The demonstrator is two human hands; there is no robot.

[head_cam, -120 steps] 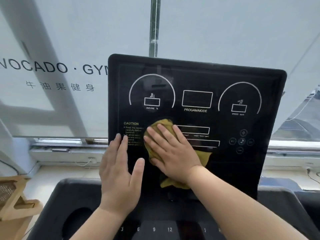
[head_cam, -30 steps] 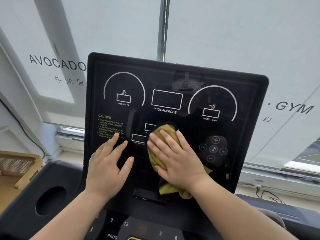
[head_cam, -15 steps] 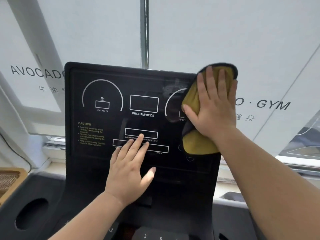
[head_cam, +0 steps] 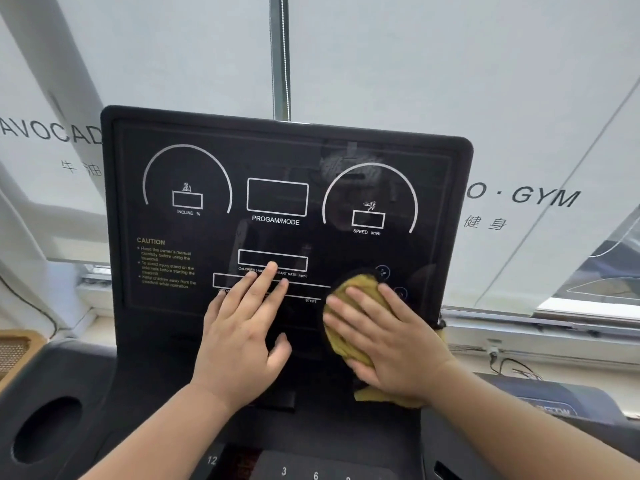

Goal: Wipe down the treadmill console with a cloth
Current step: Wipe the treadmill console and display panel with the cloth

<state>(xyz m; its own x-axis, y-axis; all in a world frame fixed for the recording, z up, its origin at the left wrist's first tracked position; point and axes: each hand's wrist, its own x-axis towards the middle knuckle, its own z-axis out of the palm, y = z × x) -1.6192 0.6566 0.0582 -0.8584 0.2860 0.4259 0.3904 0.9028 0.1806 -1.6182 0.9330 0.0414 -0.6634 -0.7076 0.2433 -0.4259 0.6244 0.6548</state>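
Observation:
The black treadmill console (head_cam: 207, 161) stands upright in front of me, with white dial outlines and a yellow caution text. My right hand (head_cam: 391, 337) presses a yellow-green cloth (head_cam: 349, 289) flat against the console's lower right part, over the round buttons. Most of the cloth is hidden under the palm; a corner shows below the wrist. My left hand (head_cam: 242, 327) lies flat on the lower middle of the panel, fingers spread, holding nothing.
A round cup holder (head_cam: 46, 429) sits in the dark tray at the lower left. Number keys (head_cam: 284, 471) run along the bottom edge. White window blinds (head_cam: 519, 98) with lettering hang behind. A wooden piece (head_cam: 17, 351) stands at the far left.
My right hand has brought the cloth down from the console's upper right corner to its lower right area. The left hand has stayed on the lower middle of the panel.

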